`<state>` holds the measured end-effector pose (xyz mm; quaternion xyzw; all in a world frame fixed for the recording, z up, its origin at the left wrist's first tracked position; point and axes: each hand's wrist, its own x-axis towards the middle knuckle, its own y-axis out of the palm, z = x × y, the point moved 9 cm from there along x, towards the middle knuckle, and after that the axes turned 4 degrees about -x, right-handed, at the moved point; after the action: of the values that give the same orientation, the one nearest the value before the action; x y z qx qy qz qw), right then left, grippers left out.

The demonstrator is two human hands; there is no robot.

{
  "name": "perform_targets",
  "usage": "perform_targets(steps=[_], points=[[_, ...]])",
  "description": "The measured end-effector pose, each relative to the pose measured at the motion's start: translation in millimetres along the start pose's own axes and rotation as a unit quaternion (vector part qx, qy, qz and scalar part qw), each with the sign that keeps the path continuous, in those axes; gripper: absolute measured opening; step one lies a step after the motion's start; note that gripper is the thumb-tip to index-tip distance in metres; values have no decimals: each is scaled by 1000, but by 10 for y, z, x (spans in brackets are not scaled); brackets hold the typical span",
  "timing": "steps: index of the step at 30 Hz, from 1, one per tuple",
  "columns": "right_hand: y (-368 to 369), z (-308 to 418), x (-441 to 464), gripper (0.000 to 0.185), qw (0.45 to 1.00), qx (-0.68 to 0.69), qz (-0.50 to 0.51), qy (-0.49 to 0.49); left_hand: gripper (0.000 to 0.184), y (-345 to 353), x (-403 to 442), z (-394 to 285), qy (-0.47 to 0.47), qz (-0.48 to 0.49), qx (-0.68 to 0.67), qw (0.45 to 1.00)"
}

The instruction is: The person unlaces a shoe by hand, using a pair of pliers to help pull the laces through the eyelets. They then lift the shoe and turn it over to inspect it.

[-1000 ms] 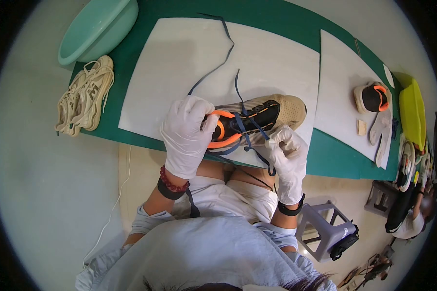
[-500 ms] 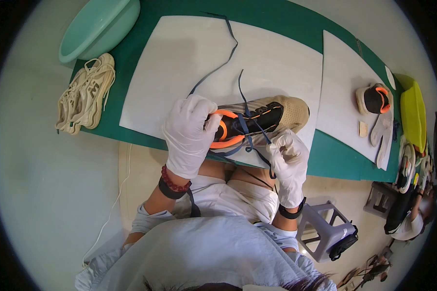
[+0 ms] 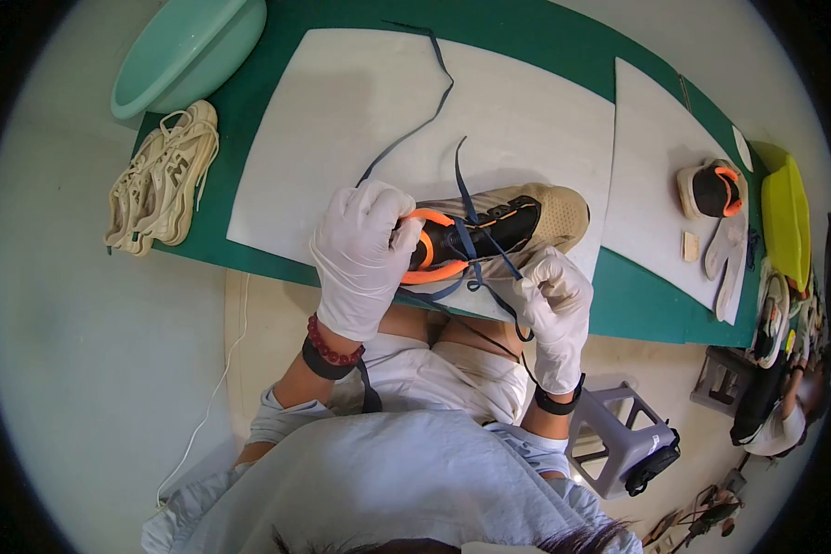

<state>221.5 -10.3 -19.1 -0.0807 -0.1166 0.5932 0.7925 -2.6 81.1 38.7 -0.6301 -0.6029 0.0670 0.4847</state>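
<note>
left hand [image 3: 358, 263]: is gripping shoe [image 3: 560, 216] at collar [image 3: 437, 274], apparently steadying it by near edge of board [image 3: 342, 111]; right hand [image 3: 558, 309]: is pinching lace [image 3: 505, 254], holding it taut.

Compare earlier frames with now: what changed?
The right hand moved slightly away from the shoe, rightward and towards the body, drawing the pinched navy lace with it. The upright-looking free lace end shifted a little towards the toe. Nothing newly grasped or released. Unchanged: left hand at the shoe's collar, white sneakers at far left.
</note>
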Motion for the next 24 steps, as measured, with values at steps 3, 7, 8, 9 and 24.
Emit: perform_targets(steps=[3,7,8,9,24], points=[[-4,7,-6,22,1000,4,5,1,22,-3,9,-21,-17,15,-9,1000],[-9,6,-15,22,1000,12,13,10,22,1,7,-16,-31,22,-17,999],[-15,22,-16,22,1000,15,12,7,22,-1,5,-13,-24,16,-12,1000],[-20,40,-17,22,1000,18,10,4,22,6,-1,2,-17,10,-7,1000],[-63,-40,-32,21,992,124,12,21,22,11,-8,6,-10,3,2,1000]])
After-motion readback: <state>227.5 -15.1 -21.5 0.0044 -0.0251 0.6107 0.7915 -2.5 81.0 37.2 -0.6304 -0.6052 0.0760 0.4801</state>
